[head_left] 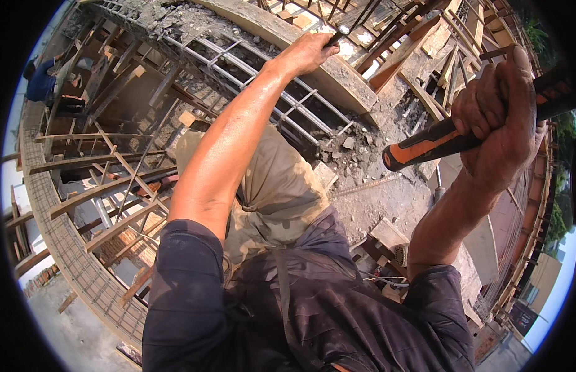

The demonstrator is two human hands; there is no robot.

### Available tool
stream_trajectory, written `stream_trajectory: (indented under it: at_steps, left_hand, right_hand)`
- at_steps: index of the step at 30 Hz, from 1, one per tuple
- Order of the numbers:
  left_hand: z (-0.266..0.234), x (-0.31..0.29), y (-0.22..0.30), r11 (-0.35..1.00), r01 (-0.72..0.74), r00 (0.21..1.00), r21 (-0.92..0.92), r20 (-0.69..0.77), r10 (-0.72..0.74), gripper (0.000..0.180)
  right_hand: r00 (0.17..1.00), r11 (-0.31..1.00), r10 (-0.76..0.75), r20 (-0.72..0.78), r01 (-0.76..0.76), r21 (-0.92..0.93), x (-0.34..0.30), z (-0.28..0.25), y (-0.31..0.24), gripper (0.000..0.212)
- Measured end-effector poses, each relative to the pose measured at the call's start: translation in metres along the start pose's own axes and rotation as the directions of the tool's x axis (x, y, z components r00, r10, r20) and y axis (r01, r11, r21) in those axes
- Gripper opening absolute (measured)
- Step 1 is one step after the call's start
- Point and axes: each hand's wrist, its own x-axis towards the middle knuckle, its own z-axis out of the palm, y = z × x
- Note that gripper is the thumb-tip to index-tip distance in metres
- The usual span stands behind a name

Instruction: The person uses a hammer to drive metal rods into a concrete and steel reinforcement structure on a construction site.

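My left hand (pixel 305 54) is closed around a dark chisel (pixel 337 36); its shiny struck end sticks up past my thumb. It is over a concrete beam edge (pixel 337 77), and the chisel's lower end is hidden. At the right, raised high, my right hand (pixel 500 115) grips a hammer (pixel 424 144) by its black and orange handle. The hammer's head is lost in the dark rim of the picture. Hammer and chisel are well apart. Below my left forearm, steel rebar (pixel 300 111) lies exposed in a broken-out channel.
Concrete rubble (pixel 350 146) is scattered beside the rebar's near end. Upright rebar and wooden planks (pixel 403 53) stand at the far right. Timber scaffolding (pixel 114 211) and a curved rebar mesh (pixel 77 260) lie lower down at the left. Another person in blue (pixel 41 80) is at the far left.
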Motion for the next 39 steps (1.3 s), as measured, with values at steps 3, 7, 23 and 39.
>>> stream_trajectory:
  at_steps: [3,7,23,39]
  left_hand:
    - [-0.004,-0.004,0.0,0.999,0.037,0.999,-0.02,0.025,-0.036,0.036]
    - [0.018,0.001,-0.024,0.988,-0.127,0.987,-0.088,-0.112,0.117,0.03]
    - [-0.047,-0.019,-0.088,0.975,0.033,0.925,-0.218,-0.363,-0.112,0.031]
    - [-0.115,-0.074,0.129,0.91,-0.263,0.945,-0.321,-0.275,0.176,0.017]
  right_hand:
    - [0.996,0.996,0.09,0.015,-0.09,-0.015,-0.002,0.01,0.051,0.028]
    - [0.643,0.599,0.757,0.115,-0.612,-0.516,-0.031,-0.009,0.107,0.029]
    - [0.418,0.348,0.892,-0.171,-0.878,-0.329,-0.145,-0.089,0.107,0.032]
    - [0.308,0.234,0.933,-0.185,-0.912,-0.337,-0.176,-0.106,0.127,0.03]
